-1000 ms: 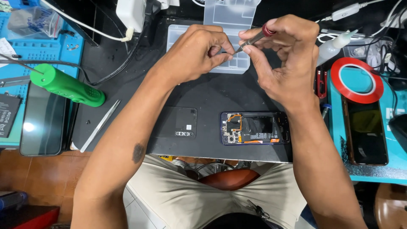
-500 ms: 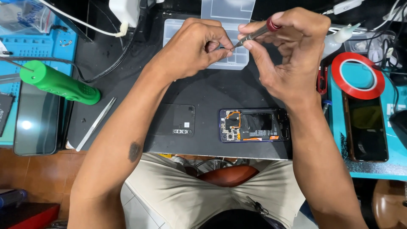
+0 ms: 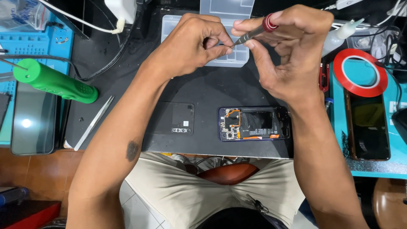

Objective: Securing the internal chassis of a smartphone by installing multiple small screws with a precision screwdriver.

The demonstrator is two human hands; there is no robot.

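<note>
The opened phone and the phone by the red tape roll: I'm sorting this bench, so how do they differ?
The opened phone lies crosswise on the black mat with its back off, showing circuit boards and copper-coloured parts; the phone by the red tape roll lies lengthwise on the blue mat, closed, with a dark glossy face up. The opened phone looks smaller in view. Both lie flat, untouched by either hand.

screwdriver (image 3: 254,32) tip hidden, pinched item unseen

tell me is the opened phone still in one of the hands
No, the opened phone lies on the dark mat, while the right hand holds a small screwdriver and the left hand pinches at its tip.
</note>
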